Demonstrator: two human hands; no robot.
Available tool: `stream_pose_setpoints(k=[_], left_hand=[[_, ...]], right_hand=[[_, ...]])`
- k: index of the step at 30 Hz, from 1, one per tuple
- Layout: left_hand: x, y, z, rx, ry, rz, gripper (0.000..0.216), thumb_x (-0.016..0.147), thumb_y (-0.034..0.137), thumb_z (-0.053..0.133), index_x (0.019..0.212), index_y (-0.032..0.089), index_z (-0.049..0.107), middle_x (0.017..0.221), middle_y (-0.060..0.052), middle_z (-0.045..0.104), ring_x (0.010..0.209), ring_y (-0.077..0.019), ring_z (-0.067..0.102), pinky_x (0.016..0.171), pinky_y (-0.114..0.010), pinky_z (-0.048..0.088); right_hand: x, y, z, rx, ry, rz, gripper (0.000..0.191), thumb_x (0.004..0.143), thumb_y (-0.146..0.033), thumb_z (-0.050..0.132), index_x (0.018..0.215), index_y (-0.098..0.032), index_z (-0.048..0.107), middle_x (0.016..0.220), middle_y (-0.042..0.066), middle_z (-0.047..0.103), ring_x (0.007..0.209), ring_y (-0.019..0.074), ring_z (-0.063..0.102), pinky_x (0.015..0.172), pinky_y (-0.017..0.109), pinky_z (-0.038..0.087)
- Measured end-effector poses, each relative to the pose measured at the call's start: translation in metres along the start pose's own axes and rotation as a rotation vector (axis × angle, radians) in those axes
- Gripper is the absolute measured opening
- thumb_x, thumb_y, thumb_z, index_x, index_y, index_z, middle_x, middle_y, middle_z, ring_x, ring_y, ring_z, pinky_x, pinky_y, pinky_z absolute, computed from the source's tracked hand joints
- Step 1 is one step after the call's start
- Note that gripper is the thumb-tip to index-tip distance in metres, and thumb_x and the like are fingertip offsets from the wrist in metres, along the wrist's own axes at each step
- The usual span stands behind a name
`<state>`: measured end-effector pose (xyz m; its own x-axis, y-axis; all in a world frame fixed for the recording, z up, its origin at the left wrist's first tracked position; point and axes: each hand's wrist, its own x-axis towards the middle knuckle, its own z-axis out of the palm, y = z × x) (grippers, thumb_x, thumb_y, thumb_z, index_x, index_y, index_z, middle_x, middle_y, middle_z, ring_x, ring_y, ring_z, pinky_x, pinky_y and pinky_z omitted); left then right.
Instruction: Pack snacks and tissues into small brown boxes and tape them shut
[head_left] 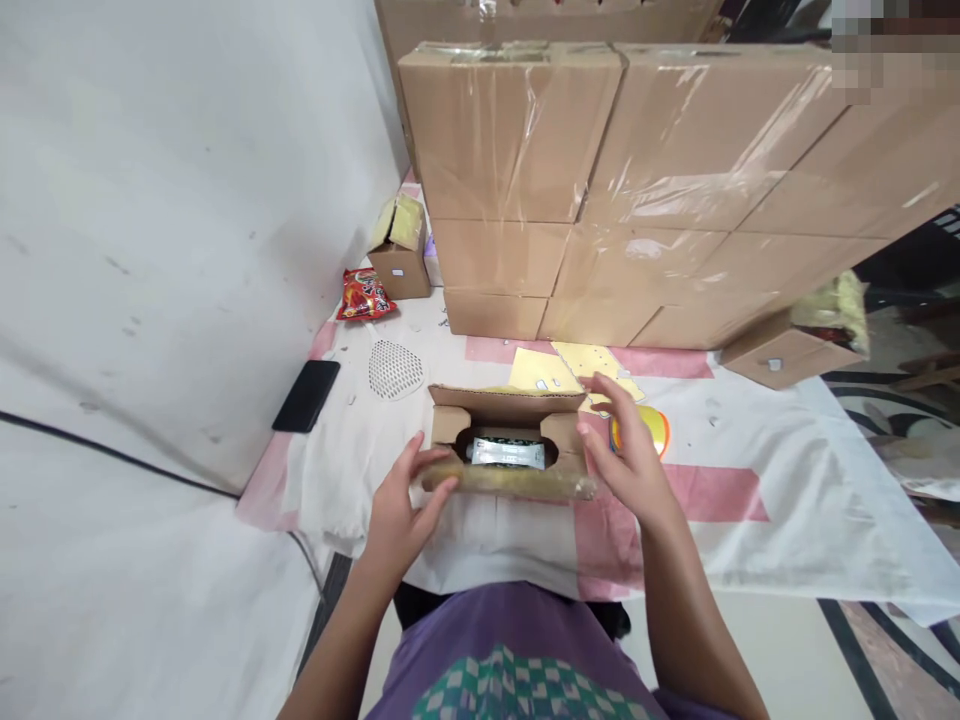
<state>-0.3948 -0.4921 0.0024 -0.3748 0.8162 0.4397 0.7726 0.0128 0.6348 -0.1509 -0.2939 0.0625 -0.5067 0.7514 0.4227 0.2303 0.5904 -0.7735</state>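
A small open cardboard box [504, 408] sits on the pink-and-white cloth [720, 470] in front of me, with a silvery packet [508, 453] lying inside it. My left hand [401, 505] grips the left end of the box's near flap [517, 483], fingers curled over its edge. My right hand [626, 455] is at the box's right side, fingers stretched out and held close together, touching or almost touching the side flap. A yellow and orange roll [652, 430] lies just behind my right hand.
A stack of taped cardboard cartons [600, 180] stands at the back. A small open box with yellow contents [401, 250], a red snack packet [364, 295], a white mesh disc [394, 368], a black phone [306, 395] and yellow sheets [559, 368] lie about. A white wall [150, 250] is at the left.
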Motion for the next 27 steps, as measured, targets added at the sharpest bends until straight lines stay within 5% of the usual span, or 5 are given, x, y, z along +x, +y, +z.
stream_pose_setpoints(k=[4, 9, 15, 21, 27], left_hand=[[0.021, 0.016, 0.008, 0.333, 0.174, -0.033, 0.063, 0.094, 0.039, 0.069, 0.150, 0.017, 0.049, 0.144, -0.024, 0.054, 0.135, -0.0378, 0.052, 0.109, -0.055, 0.041], [0.039, 0.037, 0.007, 0.424, -0.240, 0.294, 0.038, 0.103, 0.035, 0.058, 0.140, 0.027, 0.061, 0.143, -0.009, 0.065, 0.136, -0.0283, 0.056, 0.117, -0.047, 0.029], [0.047, 0.042, 0.019, 0.496, -0.446, 0.335, 0.064, 0.095, 0.051, 0.066, 0.152, 0.023, 0.052, 0.152, -0.011, 0.058, 0.138, -0.0330, 0.055, 0.110, -0.046, 0.040], [0.070, 0.036, 0.019, 0.507, -0.419, 0.315, 0.053, 0.094, 0.044, 0.069, 0.143, 0.027, 0.060, 0.145, -0.011, 0.063, 0.133, -0.0336, 0.059, 0.116, -0.053, 0.037], [0.065, 0.053, 0.022, 0.335, -0.262, 0.341, 0.055, 0.094, 0.035, 0.068, 0.146, 0.023, 0.055, 0.137, -0.015, 0.062, 0.129, -0.0326, 0.058, 0.113, -0.054, 0.042]], right_hand=[[-0.008, 0.019, 0.015, 0.144, -0.127, 0.038, 0.038, 0.107, -0.034, 0.048, 0.144, -0.029, 0.053, 0.127, 0.008, 0.070, 0.123, 0.0243, 0.065, 0.107, 0.047, 0.049], [-0.026, 0.019, 0.009, -0.081, -0.159, -0.086, 0.032, 0.104, -0.030, 0.050, 0.133, -0.029, 0.063, 0.119, 0.007, 0.074, 0.129, 0.0289, 0.058, 0.111, 0.055, 0.041], [-0.058, 0.082, -0.036, -0.177, 0.613, 0.278, 0.054, 0.087, -0.043, 0.072, 0.133, -0.021, 0.057, 0.132, 0.016, 0.062, 0.125, 0.0321, 0.059, 0.106, 0.054, 0.048], [-0.074, 0.135, -0.045, 0.307, 0.049, 0.670, 0.046, 0.081, -0.058, 0.074, 0.104, -0.018, 0.072, 0.103, 0.012, 0.077, 0.094, 0.0279, 0.072, 0.086, 0.042, 0.058], [-0.082, 0.092, -0.013, 0.349, 0.278, 0.523, 0.037, 0.084, -0.057, 0.073, 0.088, -0.019, 0.073, 0.082, 0.006, 0.076, 0.074, 0.0217, 0.070, 0.068, 0.033, 0.057]])
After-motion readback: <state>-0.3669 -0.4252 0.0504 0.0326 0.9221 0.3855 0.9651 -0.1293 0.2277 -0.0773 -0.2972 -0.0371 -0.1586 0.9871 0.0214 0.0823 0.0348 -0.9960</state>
